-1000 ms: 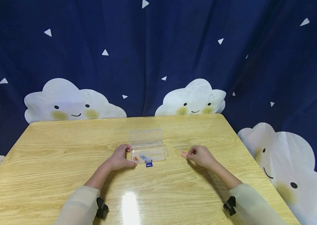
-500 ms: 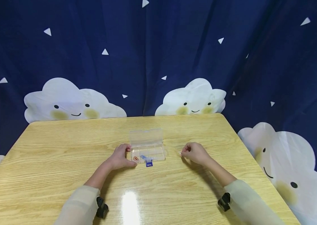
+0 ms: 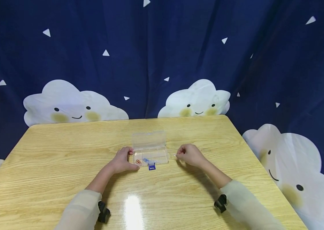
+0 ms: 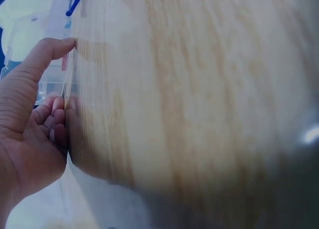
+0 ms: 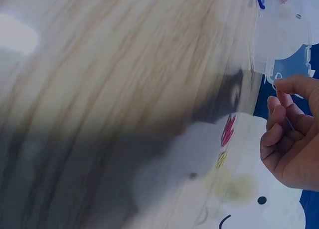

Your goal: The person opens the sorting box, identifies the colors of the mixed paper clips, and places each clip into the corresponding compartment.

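Note:
A clear plastic compartment box point(image 3: 160, 154) stands on the table with its lid point(image 3: 149, 140) raised at the back and a blue latch point(image 3: 151, 166) at the front. Red paper clips point(image 3: 138, 162) lie in its left compartment, and blue paper clips point(image 3: 146, 160) lie in the one beside it. My left hand point(image 3: 123, 160) holds the box's left end, thumb at the front corner, fingers curled along the side. Just right of the box, my right hand point(image 3: 189, 155) pinches a white paper clip point(image 5: 277, 77) between thumb and forefinger above the table.
In the right wrist view, red paper clips point(image 5: 228, 131) and yellow paper clips point(image 5: 221, 159) lie on the wooden table point(image 3: 64, 153) below the right hand; the hand hides them in the head view. A dark blue curtain point(image 3: 139, 48) with cloud prints hangs behind the table.
My right hand has moved left from the loose paper clips toward the box, carrying a white paper clip. The left hand and the box have stayed in place.

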### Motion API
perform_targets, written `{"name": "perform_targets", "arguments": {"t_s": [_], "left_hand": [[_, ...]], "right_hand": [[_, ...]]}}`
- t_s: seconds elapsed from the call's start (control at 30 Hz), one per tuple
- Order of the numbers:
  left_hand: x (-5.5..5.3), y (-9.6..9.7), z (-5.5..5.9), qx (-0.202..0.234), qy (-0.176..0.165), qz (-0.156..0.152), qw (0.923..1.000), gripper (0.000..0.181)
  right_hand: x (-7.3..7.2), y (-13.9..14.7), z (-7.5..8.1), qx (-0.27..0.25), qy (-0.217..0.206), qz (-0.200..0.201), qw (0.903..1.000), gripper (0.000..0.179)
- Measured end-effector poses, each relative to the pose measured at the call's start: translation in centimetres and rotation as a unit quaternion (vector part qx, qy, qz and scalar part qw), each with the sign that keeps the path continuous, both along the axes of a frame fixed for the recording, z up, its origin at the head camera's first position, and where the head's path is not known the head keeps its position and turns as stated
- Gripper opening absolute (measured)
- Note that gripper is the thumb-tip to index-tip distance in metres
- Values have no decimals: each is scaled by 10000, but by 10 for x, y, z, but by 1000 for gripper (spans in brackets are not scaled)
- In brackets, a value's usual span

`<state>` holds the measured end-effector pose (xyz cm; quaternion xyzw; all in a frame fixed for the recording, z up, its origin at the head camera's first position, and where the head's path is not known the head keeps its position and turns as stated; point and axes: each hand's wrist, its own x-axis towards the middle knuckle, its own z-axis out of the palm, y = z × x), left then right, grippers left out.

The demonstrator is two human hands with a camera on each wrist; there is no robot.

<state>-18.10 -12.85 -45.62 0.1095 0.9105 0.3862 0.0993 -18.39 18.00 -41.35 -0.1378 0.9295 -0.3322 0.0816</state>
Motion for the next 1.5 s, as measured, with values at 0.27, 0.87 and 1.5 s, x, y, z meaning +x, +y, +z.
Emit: {"name": "perform_targets", "arguments": {"t_s": [0.27,0.87,1.5], "left_hand": [[1,0,1,44,-36,-3,10000,67],[1,-2,0,52,-35,-10,10000,69],[0,-2,-1,24,-8,-32,10000,67]], "right_hand": [[-4,-15,-3,-5,33,-49,10000,8],[-7,-50,-5,-338,33,158,9993,6],[-8,-71,-7,-444,-47,258,9987,7]]}}
